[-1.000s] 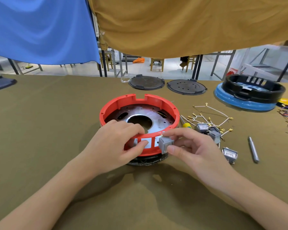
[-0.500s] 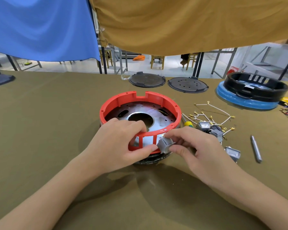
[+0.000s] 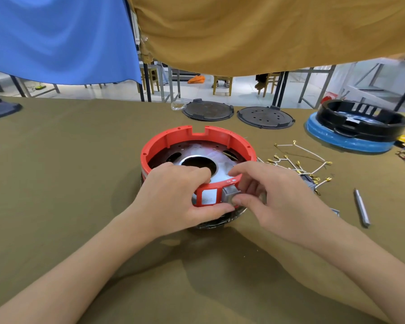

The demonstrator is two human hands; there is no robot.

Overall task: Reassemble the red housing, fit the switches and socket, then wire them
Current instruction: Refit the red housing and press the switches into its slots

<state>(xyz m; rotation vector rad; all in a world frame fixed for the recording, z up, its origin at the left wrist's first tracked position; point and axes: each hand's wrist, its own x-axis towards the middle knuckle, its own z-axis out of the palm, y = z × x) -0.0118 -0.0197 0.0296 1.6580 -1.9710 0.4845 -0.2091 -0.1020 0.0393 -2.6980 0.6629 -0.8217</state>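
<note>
A person's two bare hands work at a round red housing [image 3: 198, 146] that sits in the middle of a worktop [image 3: 68, 160] covered in olive cloth. The housing is an open ring with a shiny metal plate [image 3: 220, 160] inside it. Its near wall has rectangular window openings.

The left hand [image 3: 173, 195] holds the housing's near rim, fingers curled over the top edge into the ring, thumb pressing along the bottom of the wall. The right hand [image 3: 274, 195] pinches a small grey switch [image 3: 229, 194] between thumb and fingers. The switch sits at the right-hand opening in that near wall, seemingly partly entered. The opening just left of it is still empty.

To the right of the housing lie white wires [image 3: 302, 160] with gold terminals, more grey switches partly hidden behind the right hand, and a slim metal tool [image 3: 361, 210]. Beyond the housing are two dark round lids [image 3: 265, 116].

To seat the switch well, it should probably be kept square to the opening and pushed straight in with even pressure, while the left hand braces the wall from inside so the ring does not slide or flex.
</note>
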